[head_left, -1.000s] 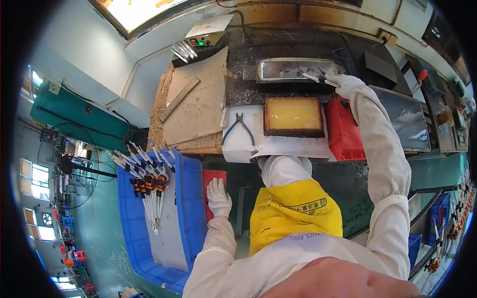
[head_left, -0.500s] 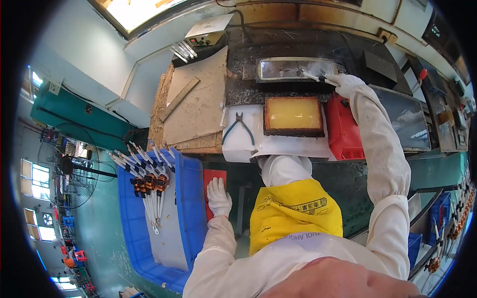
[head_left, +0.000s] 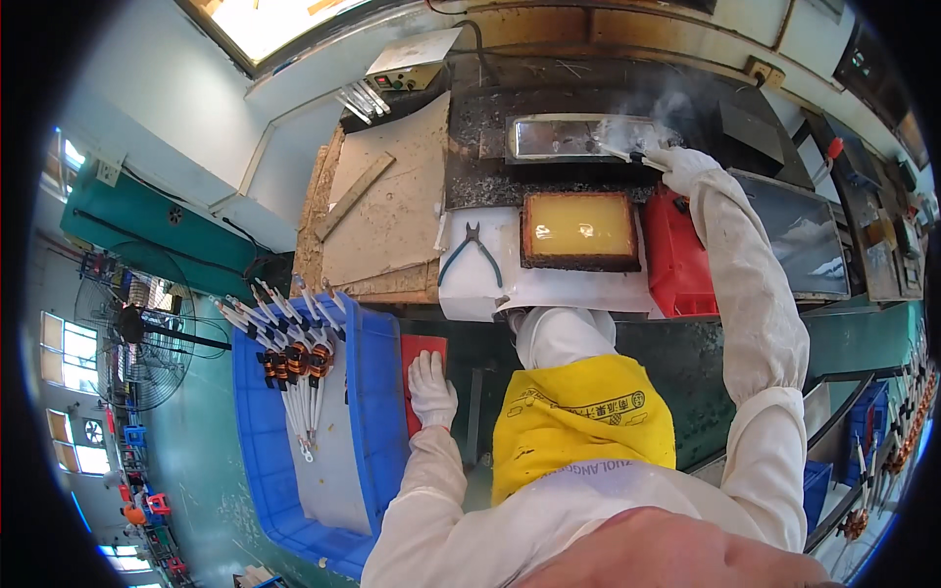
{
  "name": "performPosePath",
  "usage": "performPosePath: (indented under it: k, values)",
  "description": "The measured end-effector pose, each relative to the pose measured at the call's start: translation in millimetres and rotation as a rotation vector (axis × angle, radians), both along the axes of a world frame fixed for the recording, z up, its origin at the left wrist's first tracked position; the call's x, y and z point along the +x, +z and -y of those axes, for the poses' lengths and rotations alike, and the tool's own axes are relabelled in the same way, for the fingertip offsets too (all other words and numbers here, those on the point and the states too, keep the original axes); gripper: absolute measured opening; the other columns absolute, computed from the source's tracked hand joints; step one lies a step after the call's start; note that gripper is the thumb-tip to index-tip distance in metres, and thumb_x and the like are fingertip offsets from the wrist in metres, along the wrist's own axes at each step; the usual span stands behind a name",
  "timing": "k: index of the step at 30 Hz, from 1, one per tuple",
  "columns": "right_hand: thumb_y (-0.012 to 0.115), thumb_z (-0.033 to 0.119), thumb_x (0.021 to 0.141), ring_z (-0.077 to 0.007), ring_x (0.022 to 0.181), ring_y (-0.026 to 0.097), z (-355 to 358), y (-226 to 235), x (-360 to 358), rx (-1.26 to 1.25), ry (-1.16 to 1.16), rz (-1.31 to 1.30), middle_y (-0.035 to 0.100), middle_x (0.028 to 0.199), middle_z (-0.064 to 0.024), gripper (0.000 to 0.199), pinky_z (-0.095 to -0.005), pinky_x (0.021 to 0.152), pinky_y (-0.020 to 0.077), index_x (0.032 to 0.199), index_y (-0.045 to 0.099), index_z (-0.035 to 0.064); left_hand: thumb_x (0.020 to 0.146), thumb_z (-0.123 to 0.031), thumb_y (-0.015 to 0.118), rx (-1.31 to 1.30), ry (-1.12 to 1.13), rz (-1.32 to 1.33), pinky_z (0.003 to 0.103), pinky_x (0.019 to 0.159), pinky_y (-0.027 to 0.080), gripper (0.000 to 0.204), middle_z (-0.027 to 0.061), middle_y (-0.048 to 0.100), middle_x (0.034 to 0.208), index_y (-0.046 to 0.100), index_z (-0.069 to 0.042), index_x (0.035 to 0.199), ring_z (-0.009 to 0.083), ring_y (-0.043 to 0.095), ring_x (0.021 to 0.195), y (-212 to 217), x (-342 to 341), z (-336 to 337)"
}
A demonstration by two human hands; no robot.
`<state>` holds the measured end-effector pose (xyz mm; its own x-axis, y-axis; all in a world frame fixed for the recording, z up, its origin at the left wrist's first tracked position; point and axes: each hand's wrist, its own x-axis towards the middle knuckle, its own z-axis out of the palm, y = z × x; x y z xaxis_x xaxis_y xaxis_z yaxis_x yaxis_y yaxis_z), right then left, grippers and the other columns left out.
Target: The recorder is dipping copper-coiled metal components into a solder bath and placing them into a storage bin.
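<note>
Right grip [head_left: 678, 167] closed on thin tool [head_left: 619, 152] over smoking metal tray [head_left: 578, 137] | left grip [head_left: 429, 387] flat on red pad [head_left: 423, 353] | cluttered workbench [head_left: 392, 216]

A thin pale wire part [head_left: 627, 153] juts level from the gloved right hand [head_left: 679, 167] over a long shiny metal tray [head_left: 559, 139], smoke rising. A flat red block [head_left: 421, 355] lies under the gloved left hand [head_left: 431, 388].

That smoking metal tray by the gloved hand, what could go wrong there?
The right hand holds a thin rod over the shiny metal tray with smoke rising beside it, so if the tray is hot, a burn or splash seems possible. The smoke may drift toward the person. The left hand rests far off on a red pad, so that long reach could wobble.
</note>
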<state>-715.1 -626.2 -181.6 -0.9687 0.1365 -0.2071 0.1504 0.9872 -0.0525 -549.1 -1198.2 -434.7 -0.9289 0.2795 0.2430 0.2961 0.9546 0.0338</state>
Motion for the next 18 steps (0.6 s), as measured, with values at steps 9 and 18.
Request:
performPosePath:
  k: [9, 18]
  values:
    - [0.056, 0.012, 0.085, -0.0369, 0.122, 0.058, 0.7, 1.2, 0.1, -0.009, -0.021, 0.009, 0.063, 0.131, -0.0150, 0.060, -0.0458, 0.105, 0.0461, 0.143, 0.054, 0.0284, 0.076, -0.013, 0.071, 0.003, 0.010, 0.022, 0.054, 0.118, 0.031, 0.074, 0.0182, 0.046, 0.147, 0.045, -0.005, 0.145, 0.0407, 0.042, 0.136, 1.2, 0.4, -0.5]
    - [0.056, 0.012, 0.085, -0.0360, 0.123, 0.058, 5.4, 4.1, 3.7, 0.023, -0.026, -0.002, 0.063, 0.130, -0.0133, 0.055, -0.0459, 0.104, 0.0468, 0.138, 0.058, 0.0287, 0.076, -0.014, 0.072, 0.011, 0.000, 0.011, 0.054, 0.119, 0.030, 0.076, 0.0173, 0.045, 0.148, 0.044, -0.006, 0.146, 0.0405, 0.041, 0.137, -1.5, -0.3, 1.4]
